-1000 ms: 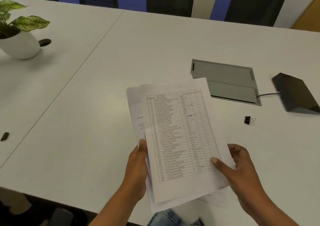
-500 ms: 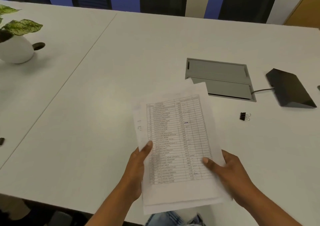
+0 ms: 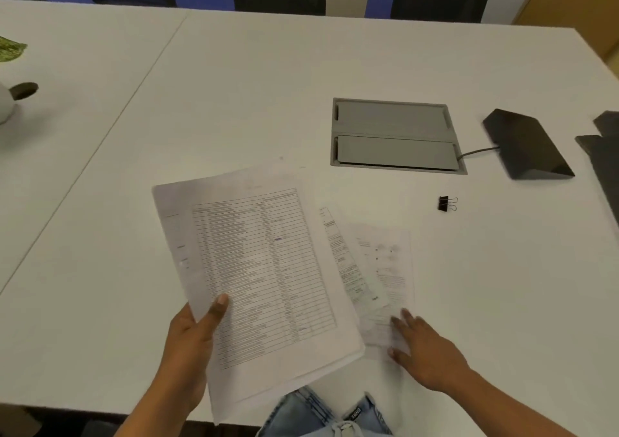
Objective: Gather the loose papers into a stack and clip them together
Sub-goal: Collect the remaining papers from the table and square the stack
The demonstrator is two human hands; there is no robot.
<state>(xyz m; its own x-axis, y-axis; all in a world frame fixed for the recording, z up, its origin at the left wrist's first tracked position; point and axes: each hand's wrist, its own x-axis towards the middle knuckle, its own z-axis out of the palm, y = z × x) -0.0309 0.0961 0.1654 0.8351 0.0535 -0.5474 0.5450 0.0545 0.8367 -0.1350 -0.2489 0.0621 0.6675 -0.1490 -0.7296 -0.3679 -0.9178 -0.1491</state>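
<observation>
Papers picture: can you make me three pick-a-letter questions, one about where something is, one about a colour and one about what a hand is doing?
1. Where is the binder clip?
A) on the table, right of the stack of papers
B) clipped onto the stack
C) inside a hand

2. What colour is the binder clip's body?
A) red
B) black
C) yellow

3. What is the left hand doing?
A) lying flat on the table
B) pinching the binder clip
C) holding the stack of papers

Answers:
1 A: it lies alone on the white table.
2 B: its body is black, with thin wire handles.
3 C: its thumb lies on the stack's top sheet, which is lifted at a slant.
</observation>
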